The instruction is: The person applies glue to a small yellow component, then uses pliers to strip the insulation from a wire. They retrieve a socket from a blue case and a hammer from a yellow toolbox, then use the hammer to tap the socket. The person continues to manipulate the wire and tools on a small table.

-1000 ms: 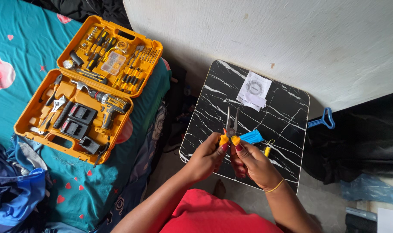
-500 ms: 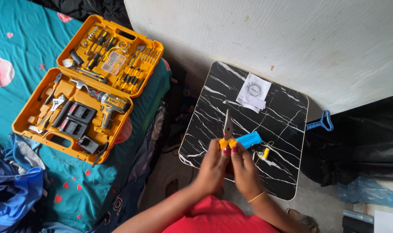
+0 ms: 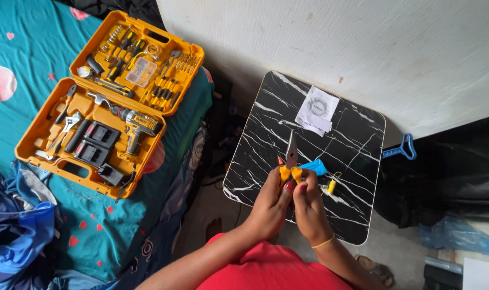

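Note:
Both hands meet over the black marble-patterned table (image 3: pixel 255 134). My left hand (image 3: pixel 271 201) and my right hand (image 3: pixel 309 204) together grip the yellow handles of long-nose pliers (image 3: pixel 291 156), whose grey jaws point away from me. A blue piece (image 3: pixel 315 166) lies just right of the pliers, close to my right fingers. A small yellow part with a thin wire loop (image 3: pixel 332 186) rests on the table beside my right hand. A red-tipped bit (image 3: pixel 280 160) shows left of the jaws.
A white paper leaflet (image 3: pixel 317 110) lies at the table's far edge by the wall. An open orange tool case (image 3: pixel 113 99) with a drill and several bits sits on the teal bedspread at left. A blue handle (image 3: pixel 401 149) sticks out right of the table.
The view has shifted slightly. My hands have drawn closer together on the pliers' handles, and the pliers stay pointed away over the table.

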